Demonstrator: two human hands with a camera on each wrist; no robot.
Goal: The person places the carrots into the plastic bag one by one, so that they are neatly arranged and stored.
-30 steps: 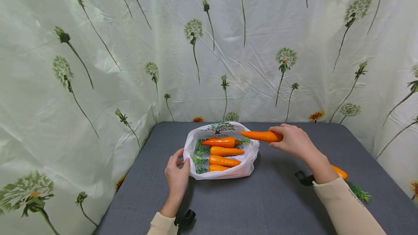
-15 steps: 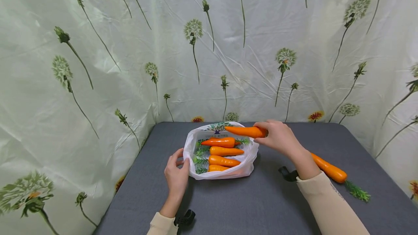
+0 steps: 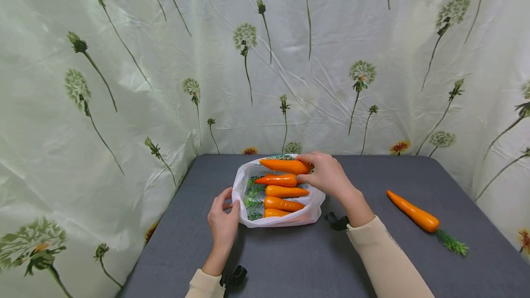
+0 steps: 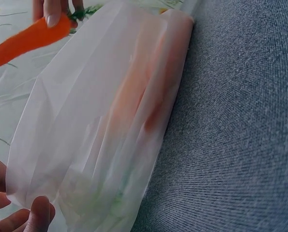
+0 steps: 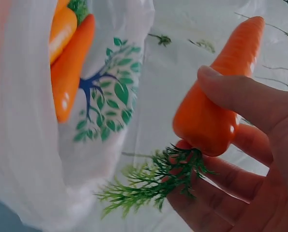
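Observation:
My right hand point(image 3: 325, 171) grips a carrot point(image 3: 283, 165) near its thick end and holds it above the far rim of a white plastic bag point(image 3: 322, 206). Its tip points left. In the right wrist view, green leaves point(image 5: 156, 181) hang from that carrot below the thumb. The bag stands with its mouth spread wide. Inside lie several orange carrots point(image 3: 285, 191), most with their leaves to the left. At the bag's left rim, my left hand point(image 3: 223, 222) pinches the plastic between thumb and fingers, as the left wrist view point(image 4: 30, 212) shows from the side.
One more carrot point(image 3: 414, 211) with green leaves lies on the right of the grey cloth-covered table point(image 3: 298, 261). Behind the table hangs a pale curtain point(image 3: 323, 105) printed with dandelions. A green and blue tree print point(image 5: 105, 92) marks the bag's inner wall.
My right hand has carried the carrot leftward, from right of the bag to over its far side. The carrot on the table has come into full view. My left hand stays put.

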